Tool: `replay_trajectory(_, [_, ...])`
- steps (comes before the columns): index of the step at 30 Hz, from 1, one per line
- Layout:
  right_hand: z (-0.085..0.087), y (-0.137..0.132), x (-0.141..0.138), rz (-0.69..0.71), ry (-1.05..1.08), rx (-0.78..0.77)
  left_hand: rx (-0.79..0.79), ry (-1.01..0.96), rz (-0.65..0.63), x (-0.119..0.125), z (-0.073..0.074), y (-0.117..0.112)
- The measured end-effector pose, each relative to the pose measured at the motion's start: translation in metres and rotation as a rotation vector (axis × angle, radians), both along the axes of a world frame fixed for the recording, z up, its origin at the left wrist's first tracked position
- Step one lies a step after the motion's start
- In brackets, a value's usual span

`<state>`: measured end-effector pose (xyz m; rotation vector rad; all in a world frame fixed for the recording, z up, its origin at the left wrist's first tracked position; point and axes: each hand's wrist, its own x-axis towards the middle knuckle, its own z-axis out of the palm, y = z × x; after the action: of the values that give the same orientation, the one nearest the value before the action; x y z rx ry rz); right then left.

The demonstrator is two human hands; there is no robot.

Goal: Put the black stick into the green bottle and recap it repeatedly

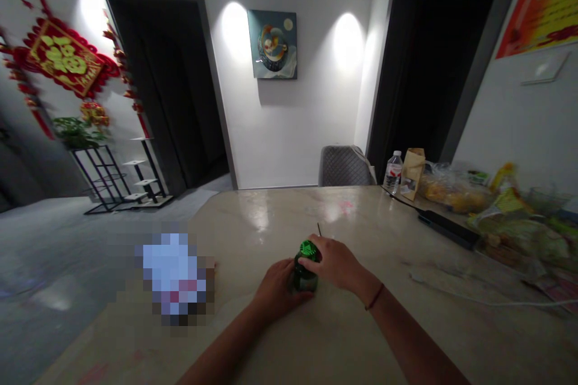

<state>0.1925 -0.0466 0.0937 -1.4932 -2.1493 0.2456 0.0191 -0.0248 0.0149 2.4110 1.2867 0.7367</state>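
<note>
A small dark green jar [306, 280] with a shiny green lid [308, 248] stands upright on the pale marble-look table [253, 337]. My left hand [280, 289] wraps round the jar's body low down, from the left side. At the top, my right hand [332, 258] grips the lid from the right, thumb in front and fingers behind. A thin dark stick-like thing [319, 229] pokes up just behind my right hand; the rest of it is hidden.
A blurred-out pale blue item [174, 274] lies at the table's left. To the right are a water bottle [394, 172], a paper bag [412, 173], a black power strip [448, 229], a white cable [478, 299] and bagged food [524, 222]. A grey chair [345, 166] stands behind the table.
</note>
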Motion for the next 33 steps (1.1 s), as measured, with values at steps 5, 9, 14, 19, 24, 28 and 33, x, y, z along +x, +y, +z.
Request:
replay_trajectory(5, [-0.004, 0.006, 0.001, -0.095, -0.006, -0.022, -0.035, -0.181, 0.024, 0.009, -0.002, -0.006])
replay_trajectory(9, [-0.006, 0.007, -0.003, -0.159, -0.034, -0.024, -0.177, -0.421, 0.096, 0.025, -0.007, -0.012])
replay_trajectory(14, [-0.005, 0.001, -0.013, -0.211, -0.021, -0.019, -0.161, -0.536, 0.155, 0.035, -0.006, -0.017])
replay_trajectory(19, [-0.004, 0.001, -0.017, -0.197, 0.107, -0.049, -0.105, -0.543, 0.235, 0.035, -0.002, -0.020])
replay_trajectory(24, [-0.009, 0.009, -0.004, -0.117, 0.254, -0.146, -0.039, -0.508, 0.355, 0.033, -0.001, -0.023])
replay_trajectory(28, [-0.009, 0.009, 0.008, -0.006, 0.330, -0.191, -0.001, -0.430, 0.369, 0.031, 0.002, -0.025])
replay_trajectory(33, [0.005, -0.002, 0.015, 0.126, 0.300, -0.231, 0.027, -0.402, 0.320, 0.029, 0.003, -0.028])
